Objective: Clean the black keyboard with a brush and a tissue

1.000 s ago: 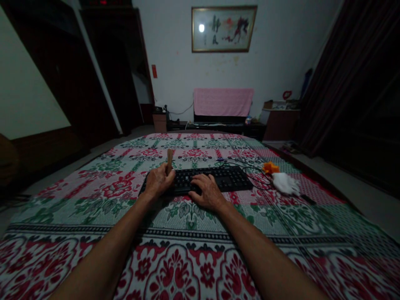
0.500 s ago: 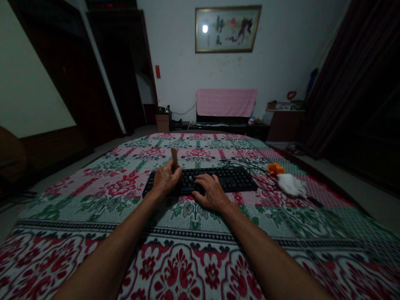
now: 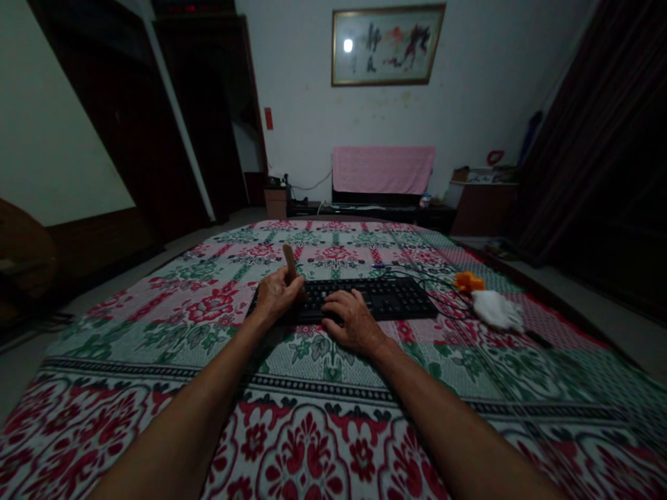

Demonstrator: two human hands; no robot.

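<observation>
While the left hand (image 3: 274, 293) wraps its fingers and thumb around a brown stick-like tool (image 3: 289, 259), whose lower end is hidden near the keys, a light, even grip with short strokes would probably serve best. Laid loosely bent over the near edge of the black keyboard (image 3: 388, 300), its thumb apart from the fingers, the right hand (image 3: 351, 319) is well placed to steady it on the soft patterned cover (image 3: 171, 292), though I cannot tell how hard it presses.
</observation>
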